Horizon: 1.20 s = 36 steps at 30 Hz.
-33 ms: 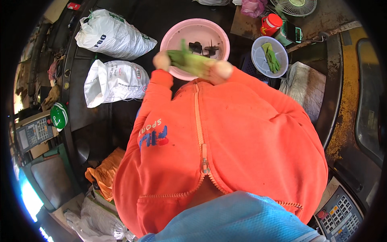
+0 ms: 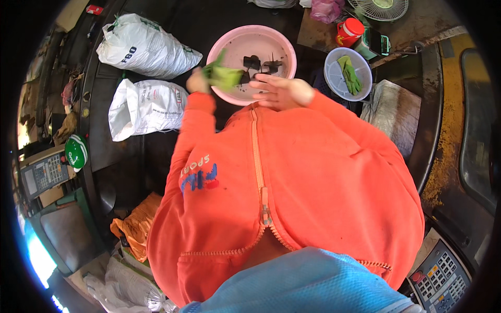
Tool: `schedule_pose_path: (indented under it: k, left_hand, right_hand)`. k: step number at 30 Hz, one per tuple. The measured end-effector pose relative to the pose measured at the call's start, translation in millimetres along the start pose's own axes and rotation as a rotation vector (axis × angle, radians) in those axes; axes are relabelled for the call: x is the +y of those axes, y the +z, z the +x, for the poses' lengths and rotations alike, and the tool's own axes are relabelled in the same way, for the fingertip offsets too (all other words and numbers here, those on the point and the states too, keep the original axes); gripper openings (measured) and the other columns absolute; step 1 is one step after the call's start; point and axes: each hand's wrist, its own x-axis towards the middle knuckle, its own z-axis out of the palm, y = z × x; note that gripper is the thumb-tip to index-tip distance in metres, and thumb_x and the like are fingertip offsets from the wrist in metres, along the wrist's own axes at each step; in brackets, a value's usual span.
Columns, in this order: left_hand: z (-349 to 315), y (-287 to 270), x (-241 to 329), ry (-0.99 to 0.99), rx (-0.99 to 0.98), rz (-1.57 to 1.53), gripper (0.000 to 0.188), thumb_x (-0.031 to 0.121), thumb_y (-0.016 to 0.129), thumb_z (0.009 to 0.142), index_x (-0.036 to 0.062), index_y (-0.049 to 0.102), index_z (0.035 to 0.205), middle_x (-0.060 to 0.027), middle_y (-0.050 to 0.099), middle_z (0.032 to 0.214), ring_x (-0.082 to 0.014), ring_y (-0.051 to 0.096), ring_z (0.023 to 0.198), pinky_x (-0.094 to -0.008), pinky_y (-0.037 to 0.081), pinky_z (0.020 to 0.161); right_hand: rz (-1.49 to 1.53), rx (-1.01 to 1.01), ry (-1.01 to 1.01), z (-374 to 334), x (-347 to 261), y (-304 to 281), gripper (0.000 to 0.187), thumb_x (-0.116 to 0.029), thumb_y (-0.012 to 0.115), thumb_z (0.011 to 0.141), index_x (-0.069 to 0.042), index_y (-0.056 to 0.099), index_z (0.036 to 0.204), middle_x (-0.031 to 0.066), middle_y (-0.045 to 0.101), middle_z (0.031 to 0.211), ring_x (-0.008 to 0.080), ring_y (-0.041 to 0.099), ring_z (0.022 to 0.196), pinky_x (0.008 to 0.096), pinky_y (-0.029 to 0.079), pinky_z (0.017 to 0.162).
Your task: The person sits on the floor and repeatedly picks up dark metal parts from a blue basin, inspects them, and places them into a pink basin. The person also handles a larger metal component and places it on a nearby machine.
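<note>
My left hand (image 2: 197, 82) is closed on a green glove (image 2: 227, 78), which is blurred by motion and hangs over the near left rim of a pink basin (image 2: 214, 51). My right hand (image 2: 284, 92) is bare and empty, its fingers stretched out toward the glove but apart from it, at the basin's near right rim. Inside the basin lie several dark block-like parts (image 2: 252, 62) and small dark bits. A second green glove (image 2: 350, 76) rests in a pale lilac basin (image 2: 332, 77) to the right.
A full white sack (image 2: 148, 47) and an open white sack (image 2: 151, 107) lie at left. Behind the lilac basin are a red jug (image 2: 350, 32) and a fan (image 2: 382, 8). A folded grey sack (image 2: 394, 112) sits at right. Keypad panels (image 2: 442, 279) stand at both sides.
The glove has moved left with my left hand, away from my right hand. My right hand, earlier at the glove's other end, has let go and its fingers have spread.
</note>
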Motion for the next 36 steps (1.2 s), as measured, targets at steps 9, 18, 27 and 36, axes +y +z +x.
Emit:
schedule_pose_path:
  k: [9, 18, 27, 36]
  left_hand:
    - [26, -83, 157, -0.027, -0.307, -1.053, 0.038, 0.032, 0.047, 0.099, -0.0021, 0.064, 0.103, -0.0097, 0.067, 0.091, -0.0138, 0.064, 0.081, -0.0259, 0.050, 0.070]
    - [3, -90, 152, -0.077, -0.611, -1.134, 0.042, 0.032, 0.053, 0.097, 0.0005, 0.053, 0.125, -0.0066, 0.061, 0.110, -0.0129, 0.058, 0.097, -0.0255, 0.045, 0.085]
    - [-248, -19, 15, -0.513, -0.818, -0.254, 0.038, 0.035, 0.063, 0.081, 0.0016, 0.067, 0.099, -0.0144, 0.068, 0.091, -0.0286, 0.065, 0.091, -0.0367, 0.049, 0.083]
    - [-505, 28, -59, -1.275, -0.872, -0.785, 0.043, 0.037, 0.059, 0.087, 0.0056, 0.060, 0.116, -0.0150, 0.064, 0.113, -0.0306, 0.063, 0.094, -0.0383, 0.050, 0.079]
  right_hand:
    - [-1.294, 0.446, -0.909, 12, -33, -12, 0.087, -0.014, 0.075, 0.076, -0.009, 0.025, 0.148, 0.0208, 0.039, 0.141, 0.0333, 0.045, 0.127, 0.0388, 0.040, 0.103]
    - [-1.344, 1.114, -0.550, -57, -86, -222, 0.038, -0.004, 0.057, 0.085, -0.008, 0.058, 0.122, 0.0090, 0.067, 0.104, 0.0162, 0.063, 0.094, 0.0291, 0.049, 0.083]
    - [-1.866, 1.200, -0.163, -36, -71, -358, 0.082, -0.040, 0.071, 0.077, -0.003, 0.036, 0.141, 0.0284, 0.037, 0.139, 0.0432, 0.040, 0.127, 0.0464, 0.036, 0.105]
    - [-1.619, -0.278, 0.101, 137, 82, -202, 0.034, -0.026, 0.061, 0.086, -0.008, 0.062, 0.115, 0.0170, 0.066, 0.105, 0.0314, 0.065, 0.092, 0.0382, 0.051, 0.080]
